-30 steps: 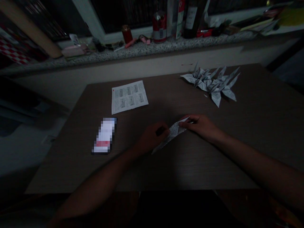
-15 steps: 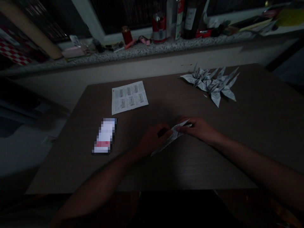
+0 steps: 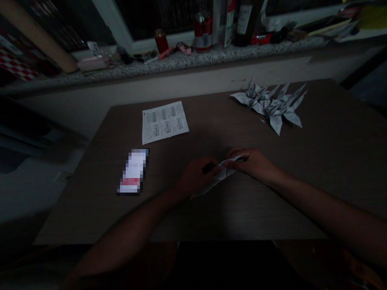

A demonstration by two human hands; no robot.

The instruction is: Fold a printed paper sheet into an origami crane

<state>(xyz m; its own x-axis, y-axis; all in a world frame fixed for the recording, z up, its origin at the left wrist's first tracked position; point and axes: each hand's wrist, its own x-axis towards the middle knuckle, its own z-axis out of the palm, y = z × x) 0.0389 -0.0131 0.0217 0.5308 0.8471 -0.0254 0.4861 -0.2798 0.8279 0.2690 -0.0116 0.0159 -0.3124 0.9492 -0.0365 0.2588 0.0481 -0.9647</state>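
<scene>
Between my two hands is a folded piece of printed paper (image 3: 215, 184), long and narrow, held just above the brown table (image 3: 169, 221). My left hand (image 3: 196, 173) pinches it near its middle, thumb on top. My right hand (image 3: 249, 161) grips its upper right end, with thumb and fingers closed on it. Both sets of fingertips almost meet, and they hide part of the folds. Several folded paper cranes (image 3: 269, 104) made of similar printed paper sit clustered at the table's back right.
A flat printed sheet (image 3: 165, 123) lies at the back left, and a lit phone (image 3: 133, 172) lies nearer me. Behind the table, a granite windowsill (image 3: 133, 71) carries a red can (image 3: 203, 34), a dark bottle (image 3: 243, 24), a small jar (image 3: 161, 41) and other clutter.
My fingers have shifted slightly on the folded paper, and my left thumb sits closer to my right thumb. The paper's right end shows a little less. The view has tilted slightly.
</scene>
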